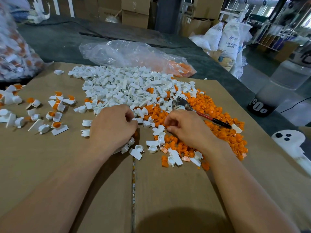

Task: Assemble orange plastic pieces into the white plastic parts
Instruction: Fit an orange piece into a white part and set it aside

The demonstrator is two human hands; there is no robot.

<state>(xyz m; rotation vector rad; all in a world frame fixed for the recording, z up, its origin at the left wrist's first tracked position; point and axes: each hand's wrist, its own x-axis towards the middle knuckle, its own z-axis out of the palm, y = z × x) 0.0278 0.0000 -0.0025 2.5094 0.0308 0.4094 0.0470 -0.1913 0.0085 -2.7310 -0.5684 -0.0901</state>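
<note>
A big heap of white plastic parts [121,84] lies on the cardboard sheet [168,190], with a spread of small orange pieces [223,118] to its right. My left hand [112,128] rests at the near edge of the white heap, fingers curled around several white parts [129,143] that show under its palm. My right hand [186,126] hovers over the orange pieces with curled fingers; what its fingertips pinch is hidden. Assembled white parts with orange inserts [55,115] lie scattered at the left.
A red-handled tool [207,116] lies across the orange pieces behind my right hand. A clear plastic bag [127,54] holding orange pieces lies behind the heap. Another filled bag [15,52] stands far left. A white ghost-shaped object [289,140] is at the right edge.
</note>
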